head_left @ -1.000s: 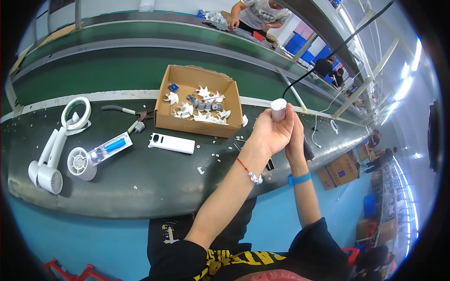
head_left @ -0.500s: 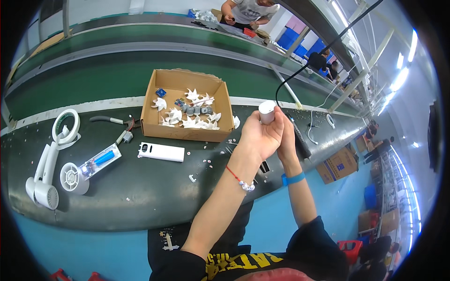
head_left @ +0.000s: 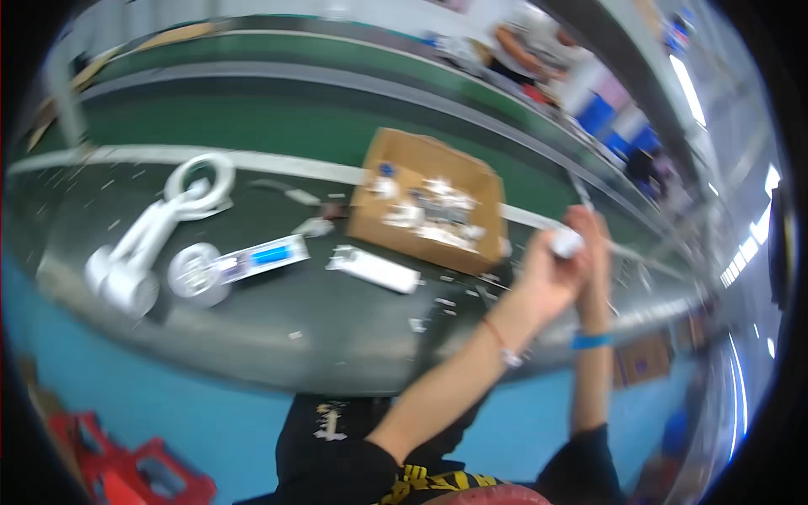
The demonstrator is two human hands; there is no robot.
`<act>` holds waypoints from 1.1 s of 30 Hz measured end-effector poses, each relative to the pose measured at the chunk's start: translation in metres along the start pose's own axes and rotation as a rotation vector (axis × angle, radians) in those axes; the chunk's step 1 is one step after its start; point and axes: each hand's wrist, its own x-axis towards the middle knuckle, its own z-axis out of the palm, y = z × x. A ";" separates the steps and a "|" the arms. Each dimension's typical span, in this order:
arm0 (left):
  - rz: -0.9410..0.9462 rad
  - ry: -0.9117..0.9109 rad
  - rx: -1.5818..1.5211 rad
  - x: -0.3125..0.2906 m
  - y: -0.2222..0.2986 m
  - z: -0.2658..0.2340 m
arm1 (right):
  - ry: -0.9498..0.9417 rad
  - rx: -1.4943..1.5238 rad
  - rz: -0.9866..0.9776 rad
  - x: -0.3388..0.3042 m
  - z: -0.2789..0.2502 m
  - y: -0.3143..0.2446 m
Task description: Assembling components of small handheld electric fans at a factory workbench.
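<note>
Both my hands are together over the right part of the bench, blurred by motion. A white cylindrical part stands up between them. My left hand is closed round it from the near left side, with a red string bracelet at the wrist. My right hand presses against it from the right, fingers closed, a blue band on its wrist. Left of my hands is an open cardboard box with white fan blades and grey motors inside. Beside the box lies a white elongated casing.
An opened handheld fan shows a blue battery. Further left are a folded white fan and a tape-like white ring. Pliers lie by the box. A red stool stands lower left; a person works across the bench.
My view has swung left, so bench things appear shifted right and the red stool shows more. My hands have moved right in the picture, still round the white cylindrical part.
</note>
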 end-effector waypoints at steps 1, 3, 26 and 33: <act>0.056 0.076 0.171 0.008 -0.016 -0.003 | 0.047 -0.010 -0.009 0.027 -0.019 -0.008; 0.187 0.174 0.489 0.014 -0.016 -0.008 | -0.128 -0.059 -0.251 0.073 0.000 -0.068; 0.411 0.238 2.064 -0.177 -0.047 0.055 | -0.211 -0.043 -0.174 -0.080 -0.006 -0.115; -0.136 0.563 2.034 -0.274 -0.012 0.101 | -0.788 0.194 -0.242 -0.096 0.071 -0.118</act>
